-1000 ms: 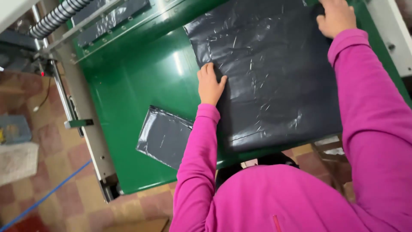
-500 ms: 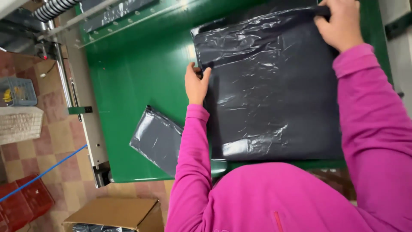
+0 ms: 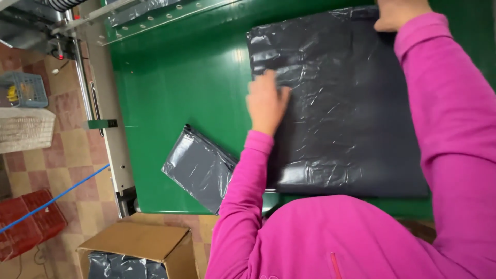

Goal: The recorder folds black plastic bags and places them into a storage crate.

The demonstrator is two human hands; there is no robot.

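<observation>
Nearest, at seven o'clock, a cardboard box [image 3: 139, 248] sits on the tiled floor. On the green table [image 3: 170, 88], a folded dark bag [image 3: 199, 168] lies just left of the large dark plastic sheet [image 3: 351, 119]. The left hand [image 3: 266, 103] presses loosely curled on the sheet's left edge; at one o'clock the right hand [image 3: 400, 13] pins its far edge, fingers out of sight.

- We see a green table [image 3: 170, 88] with a metal rail [image 3: 155, 15] along its far edge.
- We see a small folded grey bag [image 3: 199, 168] near the table's front edge.
- On the tiled floor we see a cardboard box [image 3: 137, 245], a red crate [image 3: 28, 225], a blue basket [image 3: 23, 89] and a white basket [image 3: 26, 129].
</observation>
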